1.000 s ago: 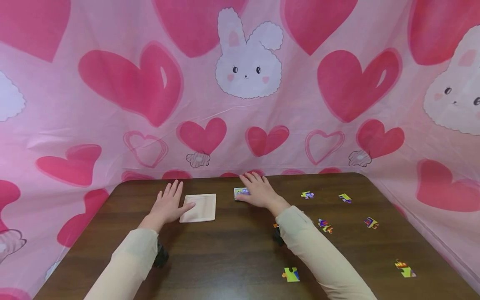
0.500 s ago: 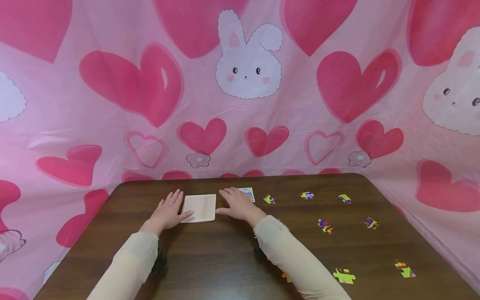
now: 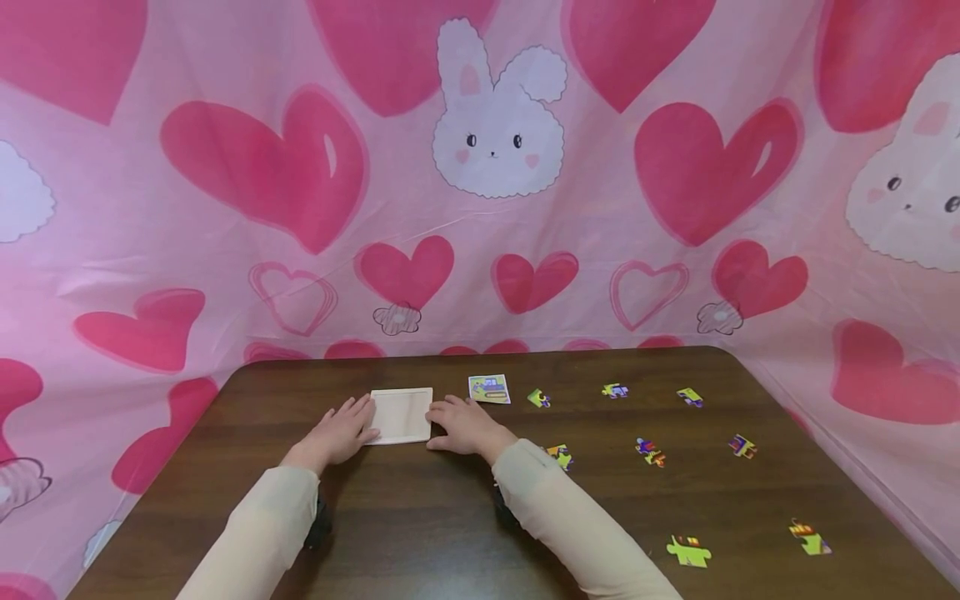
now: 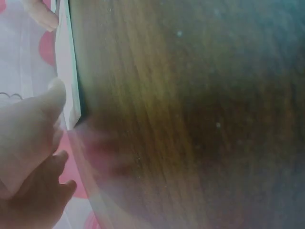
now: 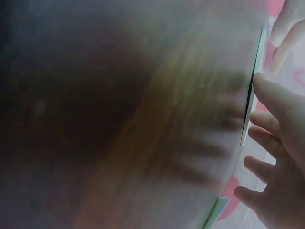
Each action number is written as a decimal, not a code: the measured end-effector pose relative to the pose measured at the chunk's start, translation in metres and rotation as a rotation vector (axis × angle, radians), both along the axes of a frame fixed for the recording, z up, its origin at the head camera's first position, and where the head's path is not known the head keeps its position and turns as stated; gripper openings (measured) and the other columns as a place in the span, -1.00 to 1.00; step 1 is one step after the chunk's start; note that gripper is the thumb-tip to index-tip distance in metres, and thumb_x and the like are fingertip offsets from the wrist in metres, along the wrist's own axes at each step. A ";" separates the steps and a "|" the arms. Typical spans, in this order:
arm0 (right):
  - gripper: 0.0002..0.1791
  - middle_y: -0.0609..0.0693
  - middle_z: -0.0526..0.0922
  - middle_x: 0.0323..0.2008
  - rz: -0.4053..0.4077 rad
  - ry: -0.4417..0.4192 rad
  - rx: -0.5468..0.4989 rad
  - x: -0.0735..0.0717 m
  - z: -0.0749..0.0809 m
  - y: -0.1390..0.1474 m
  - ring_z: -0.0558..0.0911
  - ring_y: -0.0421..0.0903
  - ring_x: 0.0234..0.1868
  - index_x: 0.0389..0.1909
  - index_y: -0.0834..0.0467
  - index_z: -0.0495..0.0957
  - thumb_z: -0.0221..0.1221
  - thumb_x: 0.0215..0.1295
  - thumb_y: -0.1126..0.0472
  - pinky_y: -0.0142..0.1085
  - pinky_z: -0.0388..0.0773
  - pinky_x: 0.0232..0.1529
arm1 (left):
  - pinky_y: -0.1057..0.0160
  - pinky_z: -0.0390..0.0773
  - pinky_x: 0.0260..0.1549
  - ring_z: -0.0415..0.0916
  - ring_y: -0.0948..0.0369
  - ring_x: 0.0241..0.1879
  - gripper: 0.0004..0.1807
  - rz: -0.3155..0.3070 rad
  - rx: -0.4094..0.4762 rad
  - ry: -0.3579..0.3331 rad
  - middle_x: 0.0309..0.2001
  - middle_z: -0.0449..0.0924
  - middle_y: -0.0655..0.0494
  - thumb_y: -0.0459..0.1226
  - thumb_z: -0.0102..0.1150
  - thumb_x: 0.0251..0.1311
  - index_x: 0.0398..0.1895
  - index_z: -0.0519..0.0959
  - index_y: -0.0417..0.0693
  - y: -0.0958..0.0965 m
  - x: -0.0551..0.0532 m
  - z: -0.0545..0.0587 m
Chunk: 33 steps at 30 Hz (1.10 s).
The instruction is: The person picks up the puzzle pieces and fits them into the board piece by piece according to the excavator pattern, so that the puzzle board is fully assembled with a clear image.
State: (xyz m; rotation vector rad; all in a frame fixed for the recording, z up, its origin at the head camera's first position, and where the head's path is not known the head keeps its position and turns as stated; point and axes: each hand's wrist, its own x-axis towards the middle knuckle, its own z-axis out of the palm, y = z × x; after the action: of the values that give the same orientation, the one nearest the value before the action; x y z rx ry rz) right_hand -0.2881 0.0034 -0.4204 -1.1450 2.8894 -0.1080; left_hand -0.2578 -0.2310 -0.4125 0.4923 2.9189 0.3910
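Note:
A pale square wooden puzzle tray point(image 3: 402, 415) with a low raised rim lies flat towards the far side of the table. At its left edge is my left hand point(image 3: 339, 433), fingers loosely extended and the thumb by the near corner. My right hand point(image 3: 467, 428) is at the opposite edge, fingertips right at the rim. In the left wrist view, the thumb overlaps the end of the tray point(image 4: 69, 71). From the right wrist, the spread fingers and thumb show beside the tray's thin edge point(image 5: 249, 109). Just behind the right hand lies a small printed picture card point(image 3: 489, 389).
Several colourful jigsaw pieces lie scattered over the right part of the brown table point(image 3: 420, 533), among them a green one point(image 3: 688, 552) near the front and another point(image 3: 559, 456) beside the right sleeve. A pink heart-patterned cloth point(image 3: 465, 225) hangs behind the table.
My right hand has moved left from over the picture card to the tray's right edge, uncovering the card. My left hand has shifted slightly, its thumb drawing back to the tray's left edge.

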 end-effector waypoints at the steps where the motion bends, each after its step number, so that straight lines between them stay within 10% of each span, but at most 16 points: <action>1: -0.47 -0.09 0.39 0.20 -0.003 -0.009 0.007 0.000 0.000 0.000 0.26 -0.03 0.26 0.16 0.01 0.45 0.14 0.21 -0.13 0.02 0.21 0.18 | -0.29 -0.13 0.17 -0.11 -0.27 0.30 -0.36 0.001 -0.004 -0.016 0.33 0.01 -0.34 -0.16 -0.04 0.31 0.32 0.11 -0.39 0.000 0.000 0.000; 11: -0.49 -0.13 0.43 0.16 0.015 -0.056 0.001 -0.006 -0.005 0.003 0.29 -0.07 0.23 0.12 0.01 0.48 0.13 0.21 -0.14 0.00 0.19 0.19 | -0.29 -0.14 0.17 -0.13 -0.28 0.30 -0.39 0.005 -0.016 -0.103 0.33 0.03 -0.33 -0.20 -0.04 0.31 0.32 0.13 -0.38 0.005 0.006 0.004; 33: -0.49 -0.06 0.42 0.18 0.095 -0.212 0.086 0.039 0.021 0.081 0.27 0.02 0.27 0.16 0.06 0.46 0.19 0.20 -0.01 -0.02 0.18 0.21 | -0.06 0.03 0.23 0.03 -0.10 0.31 -0.29 -0.151 -0.034 0.014 0.32 0.14 -0.20 0.00 0.09 0.20 0.29 0.26 -0.28 0.056 0.046 -0.009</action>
State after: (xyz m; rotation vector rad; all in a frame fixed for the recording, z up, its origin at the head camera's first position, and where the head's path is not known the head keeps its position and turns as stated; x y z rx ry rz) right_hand -0.2492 0.0846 -0.3992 -1.1762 2.6252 -0.0956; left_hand -0.2118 -0.1755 -0.4214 0.7071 2.8723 0.3186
